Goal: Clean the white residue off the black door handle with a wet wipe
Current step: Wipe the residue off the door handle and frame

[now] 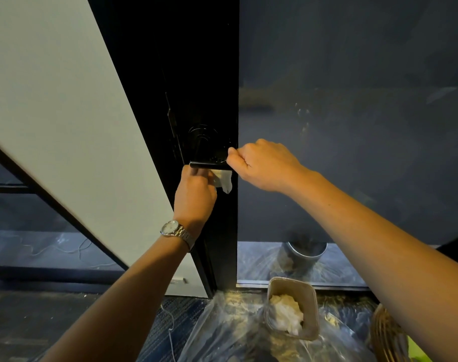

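Left hand [195, 190] holding white wipe [224, 180], black handle [208, 165]

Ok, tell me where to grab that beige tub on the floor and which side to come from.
Take the tub from above, probably across its narrow width, fingers and thumb on the two long walls at the rim. It stands upright with an open top, and the crumpled wipes lie low inside, leaving the rim free.

Handle [208, 165]: right end hidden inside right hand [264, 165]; surface too dark to assess. Wipe [225, 180]: left part hidden behind left hand [195, 194]. Basket [387, 335]: cut off by bottom edge.
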`<act>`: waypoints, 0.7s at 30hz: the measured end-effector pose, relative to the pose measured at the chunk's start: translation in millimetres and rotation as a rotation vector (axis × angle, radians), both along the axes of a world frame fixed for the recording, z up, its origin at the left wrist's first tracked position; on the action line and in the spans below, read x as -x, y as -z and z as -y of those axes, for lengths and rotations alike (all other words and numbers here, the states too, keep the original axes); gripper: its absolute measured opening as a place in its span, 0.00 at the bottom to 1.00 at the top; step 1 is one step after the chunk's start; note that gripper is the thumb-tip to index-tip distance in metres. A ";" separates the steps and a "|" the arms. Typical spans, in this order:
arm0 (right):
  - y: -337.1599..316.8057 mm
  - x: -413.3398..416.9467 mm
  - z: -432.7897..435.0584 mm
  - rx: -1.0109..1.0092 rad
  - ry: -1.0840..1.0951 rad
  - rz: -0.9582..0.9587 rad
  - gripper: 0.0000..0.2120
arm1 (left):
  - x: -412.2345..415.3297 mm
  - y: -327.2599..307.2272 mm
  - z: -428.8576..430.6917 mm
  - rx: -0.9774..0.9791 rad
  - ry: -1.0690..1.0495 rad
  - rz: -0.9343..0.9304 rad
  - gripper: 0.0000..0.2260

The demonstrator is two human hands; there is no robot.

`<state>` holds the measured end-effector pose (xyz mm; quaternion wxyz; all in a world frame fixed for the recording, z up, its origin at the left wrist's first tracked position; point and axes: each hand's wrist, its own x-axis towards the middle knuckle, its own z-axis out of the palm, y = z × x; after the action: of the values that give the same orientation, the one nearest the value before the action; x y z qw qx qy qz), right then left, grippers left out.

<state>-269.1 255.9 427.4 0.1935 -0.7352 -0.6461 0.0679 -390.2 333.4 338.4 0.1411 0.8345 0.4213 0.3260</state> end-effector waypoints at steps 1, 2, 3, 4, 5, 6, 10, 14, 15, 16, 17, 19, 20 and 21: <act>0.1 0.5 0.0 0.002 -0.003 0.000 0.26 | -1.5 -1.0 1.1 -0.014 0.005 -0.029 0.11; -0.3 0.7 -0.2 0.004 -0.004 -0.001 0.26 | -2.4 -2.5 -0.2 -0.042 0.028 -0.075 0.11; -0.3 0.8 -0.3 0.008 -0.002 -0.001 0.26 | -2.2 -3.7 -3.8 -0.072 0.057 -0.129 0.11; -0.6 0.9 -0.2 0.011 0.000 -0.001 0.26 | -0.2 -4.3 -8.1 -0.082 0.083 -0.171 0.11; -0.8 0.9 0.0 0.013 0.004 0.000 0.26 | 2.6 -5.1 -11.2 -0.067 0.094 -0.177 0.11; -1.0 0.9 0.1 0.012 0.007 -0.001 0.26 | 5.2 -4.2 -13.3 -0.043 0.082 -0.139 0.11; -1.5 1.8 0.8 0.007 0.010 -0.009 0.27 | 6.1 0.5 -3.8 0.267 -0.143 0.221 0.09; -1.9 2.2 0.1 0.014 0.014 -0.011 0.26 | -7.4 12.2 -7.6 0.926 -0.316 0.666 0.11; -1.9 2.3 0.1 0.017 0.016 -0.010 0.26 | -11.0 13.7 -7.0 1.143 -0.225 0.836 0.14; -1.9 2.4 0.2 0.019 0.016 -0.009 0.26 | -13.4 15.0 -3.8 1.301 -0.134 0.956 0.16; -2.1 2.4 0.5 0.019 0.018 -0.006 0.26 | -16.0 15.6 -0.9 1.377 -0.092 1.027 0.19; -2.3 2.9 0.7 0.017 0.022 0.002 0.26 | -20.3 14.9 1.6 1.392 -0.071 1.085 0.22; -2.3 3.2 0.8 0.018 0.021 0.003 0.26 | -19.7 16.5 0.5 1.355 -0.089 1.107 0.23; -2.3 3.6 0.8 0.019 0.020 0.004 0.26 | -16.8 18.0 -2.3 1.301 -0.111 1.137 0.22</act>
<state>-272.6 255.1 429.7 0.1861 -0.7436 -0.6384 0.0705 -373.4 335.7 320.4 0.7639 0.2764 0.4297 0.3943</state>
